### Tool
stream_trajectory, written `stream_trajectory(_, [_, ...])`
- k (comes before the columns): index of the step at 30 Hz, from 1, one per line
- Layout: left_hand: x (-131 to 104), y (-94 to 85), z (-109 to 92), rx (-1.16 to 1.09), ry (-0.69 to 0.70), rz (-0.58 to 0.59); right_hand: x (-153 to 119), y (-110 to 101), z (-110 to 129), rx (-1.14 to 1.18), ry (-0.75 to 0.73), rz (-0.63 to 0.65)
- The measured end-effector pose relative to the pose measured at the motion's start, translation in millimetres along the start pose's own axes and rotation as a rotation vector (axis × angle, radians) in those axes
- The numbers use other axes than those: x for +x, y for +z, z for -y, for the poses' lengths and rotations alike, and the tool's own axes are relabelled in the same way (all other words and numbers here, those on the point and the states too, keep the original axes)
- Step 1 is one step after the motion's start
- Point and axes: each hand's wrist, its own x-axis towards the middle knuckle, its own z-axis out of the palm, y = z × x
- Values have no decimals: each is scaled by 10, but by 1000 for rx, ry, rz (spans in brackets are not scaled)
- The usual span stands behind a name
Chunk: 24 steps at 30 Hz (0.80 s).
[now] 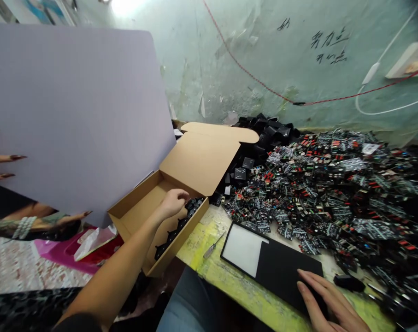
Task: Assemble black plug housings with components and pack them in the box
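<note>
My left hand is inside an open cardboard box, above the row of small black parts along its right side. Its fingers curl down, and whatever they may hold is hidden. My right hand rests with outstretched fingers on the near right end of a flat black frame. A whitish translucent panel shows in the frame's left part; a plain black surface covers the rest. Between box and frame lies a small screwdriver.
Many small circuit boards are heaped on the yellow worktable, with black plastic cases behind. A pale board stands at left, near another person's hand and a pink bin. A red cord crosses the wall.
</note>
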Motion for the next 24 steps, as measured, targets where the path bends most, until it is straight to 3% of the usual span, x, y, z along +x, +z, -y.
stream_trajectory(3, [-40, -30, -200, 65, 50, -69, 11, -6, 65, -6, 21, -30])
stream_trajectory(6, [-148, 100, -513, 95, 129, -80, 21, -1, 74, -17, -2, -25])
stream_trajectory(7, [-193, 200, -630, 131, 175, -48, 26, 4, 67, -18, -18, -24])
stream_trajectory(11, [-305, 795, -1035, 570, 460, 261, 51, 44, 24, -28, -86, -37])
stream_trajectory(14, [-236, 1172, -1214, 676, 469, 288, 60, 66, -21, -46, -123, -45])
stream_trajectory(17, [-108, 1302, -1276, 742, 415, 249, 45, 67, -111, -55, -157, -43])
stream_trajectory(24, [-42, 1246, -1117, 799, 277, 200, 49, 72, -207, -47, -143, -21])
